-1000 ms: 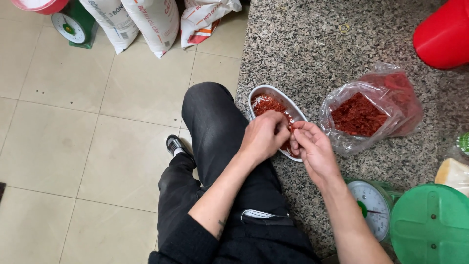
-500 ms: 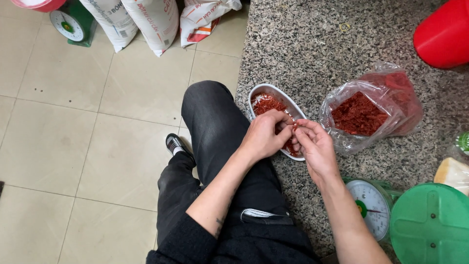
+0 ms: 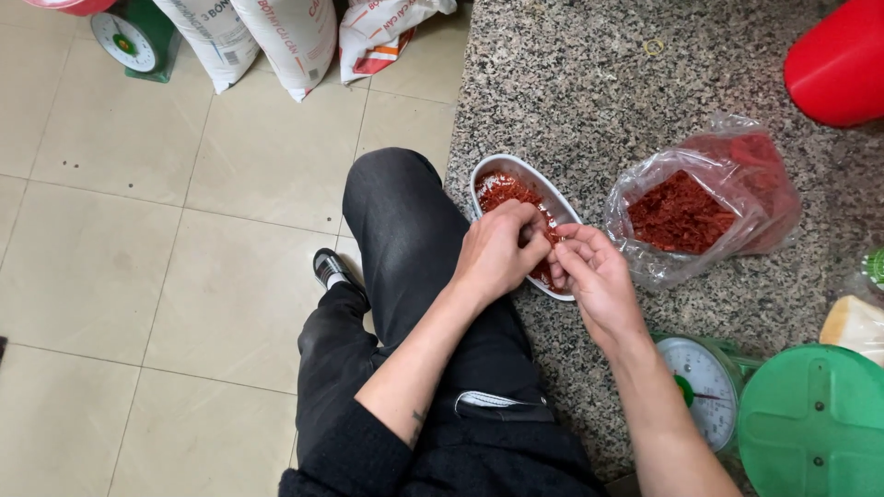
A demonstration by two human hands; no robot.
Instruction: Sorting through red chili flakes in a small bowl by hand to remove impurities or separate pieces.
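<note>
Dried red chili shreds (image 3: 502, 191) fill an oval metal tray (image 3: 543, 187) that sits at the near edge of the speckled granite bench (image 3: 571, 83), just above the person's raised knee in black trousers (image 3: 405, 230).

Left hand (image 3: 497, 253): curled over the tray, fingertips pinched on a small tuft of the red shreds. Right hand (image 3: 597, 276): fingers bent in toward the left, pinching the same tuft, so both are closed on it over the tray's near end. Exactly how much is held cannot be made out.

Risks, as judged from the layout:
- Tray lies close to the bench edge (part of its rim looks to overhang); a downward press from either hand could tip it toward the lap or the tiled floor (image 3: 138, 276).
- Loose shreds picked apart above the rim could drop outside the tray, onto the trousers.
- Clear plastic bag (image 3: 709, 216) stands open and slumped just beside the right hand; an elbow or wrist swing could knock it over and spill it.

Containers:
- Metal tray: red shreds, mostly hidden at the near end by the hands.
- Plastic bag: a heap of the same dark red material, mouth gaping.
- Green lidded tub (image 3: 810, 423), lower right: contents not visible.
- Red vessel (image 3: 843, 64), top right: cut off by the frame, contents unseen.
- Small dial scale (image 3: 704, 387) by the right forearm, pan not in view.
- White sacks (image 3: 285, 37) lean at the far floor, next to a second green scale (image 3: 133, 37).
</note>
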